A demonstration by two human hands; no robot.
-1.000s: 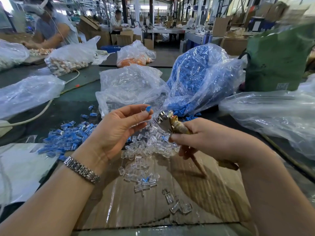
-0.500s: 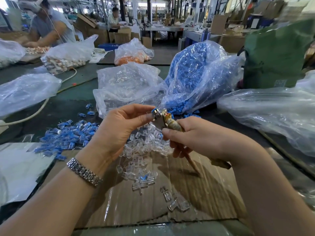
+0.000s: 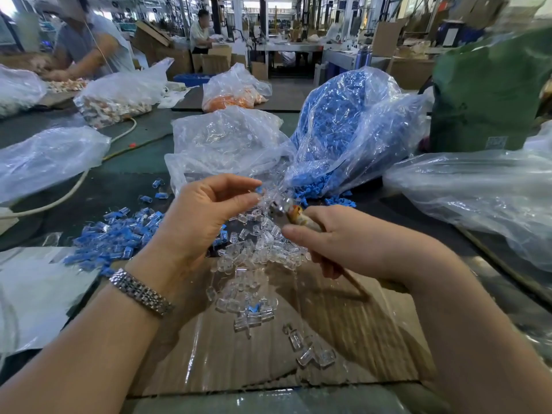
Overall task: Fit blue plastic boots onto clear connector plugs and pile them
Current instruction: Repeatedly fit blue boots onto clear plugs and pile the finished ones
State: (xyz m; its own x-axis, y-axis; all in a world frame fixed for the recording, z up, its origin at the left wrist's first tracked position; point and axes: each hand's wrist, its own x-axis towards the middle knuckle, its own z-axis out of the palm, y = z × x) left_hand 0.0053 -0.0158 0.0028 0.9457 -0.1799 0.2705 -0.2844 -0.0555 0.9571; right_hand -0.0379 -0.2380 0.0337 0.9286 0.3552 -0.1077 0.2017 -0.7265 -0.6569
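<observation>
head view: left hand [image 3: 206, 216] pinches a tiny, light, probably slippery blue boot [image 3: 259, 190] at its sides; right hand [image 3: 337, 240] grips a tool [image 3: 294, 212] beside it.

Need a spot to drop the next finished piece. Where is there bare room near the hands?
Bare cardboard lies under the right hand, right of the loose clear plugs; another bare strip runs along its near edge. Crowded: the finished pile left of the left hand, and the bags behind, including the blue boot bag.
</observation>
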